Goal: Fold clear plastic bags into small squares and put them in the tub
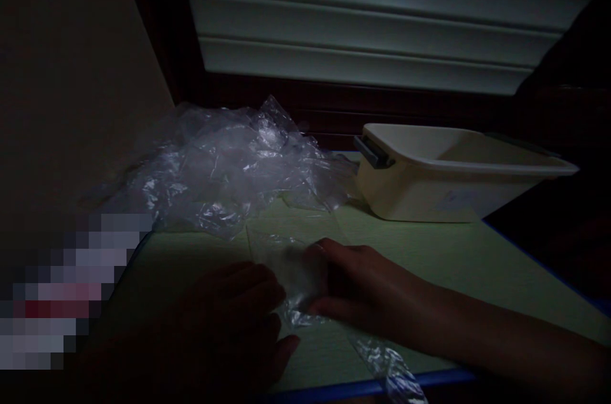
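A clear plastic bag [300, 277] lies between my two hands on a pale green tabletop. My right hand [356, 280] curves its thumb and fingers around the bag's right side, gripping the film. At the left edge of the bag is my left hand [241, 318], deep in shadow, with its fingers bent forward and its thumb held apart from them. Its fingertips appear to touch the bag's edge. A strip of clear film [389, 362] runs from beneath my right wrist over the table's front edge.
A large heap of crumpled clear plastic bags [229, 165] sits at the back left. To its right stands a cream plastic bin [420, 191] with dark handles. The table [420, 257] has a blue edge. Behind are light slats [358, 28]; the room is dim.
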`<act>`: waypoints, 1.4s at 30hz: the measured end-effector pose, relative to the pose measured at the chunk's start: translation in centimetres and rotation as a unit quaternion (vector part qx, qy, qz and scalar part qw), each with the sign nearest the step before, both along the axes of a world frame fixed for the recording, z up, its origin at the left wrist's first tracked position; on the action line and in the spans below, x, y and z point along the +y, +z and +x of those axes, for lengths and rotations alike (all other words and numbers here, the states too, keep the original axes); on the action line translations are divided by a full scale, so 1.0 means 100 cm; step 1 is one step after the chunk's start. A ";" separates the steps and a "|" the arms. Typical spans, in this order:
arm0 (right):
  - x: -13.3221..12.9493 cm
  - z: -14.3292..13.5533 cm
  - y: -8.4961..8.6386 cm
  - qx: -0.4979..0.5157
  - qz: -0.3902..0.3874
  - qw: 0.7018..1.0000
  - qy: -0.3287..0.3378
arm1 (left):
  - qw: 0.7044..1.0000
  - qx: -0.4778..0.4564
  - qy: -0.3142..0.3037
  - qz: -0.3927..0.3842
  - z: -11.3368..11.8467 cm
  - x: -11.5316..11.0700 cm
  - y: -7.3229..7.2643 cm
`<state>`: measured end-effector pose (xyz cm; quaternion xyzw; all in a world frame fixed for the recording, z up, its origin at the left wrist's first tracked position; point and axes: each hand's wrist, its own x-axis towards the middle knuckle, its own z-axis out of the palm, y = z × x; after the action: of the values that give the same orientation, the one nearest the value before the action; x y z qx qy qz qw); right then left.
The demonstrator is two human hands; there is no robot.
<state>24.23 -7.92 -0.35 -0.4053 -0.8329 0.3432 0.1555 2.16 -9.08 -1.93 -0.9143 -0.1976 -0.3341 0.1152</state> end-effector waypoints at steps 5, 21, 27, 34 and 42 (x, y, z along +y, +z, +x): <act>0.002 -0.001 -0.005 -0.012 0.034 0.999 -0.031 | 0.999 0.035 -0.028 -0.003 0.004 0.003 0.001; 0.007 0.007 0.000 -0.049 0.254 0.959 0.120 | 1.000 0.029 0.006 -0.006 0.004 -0.001 -0.003; 0.003 0.005 0.001 -0.093 0.218 0.962 0.134 | 0.998 0.053 0.021 0.029 0.005 0.006 -0.001; 0.003 0.006 0.003 -0.091 0.222 0.958 0.155 | 0.999 0.039 0.001 0.019 0.007 0.001 0.002; 0.012 0.008 -0.003 -0.145 0.253 0.948 0.126 | 0.999 0.025 -0.008 0.042 0.008 0.000 0.002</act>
<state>24.98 -6.68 -0.69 -0.2896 -0.9503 0.0759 0.0854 2.94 -9.08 -1.75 -0.9183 -0.1735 -0.3199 0.1556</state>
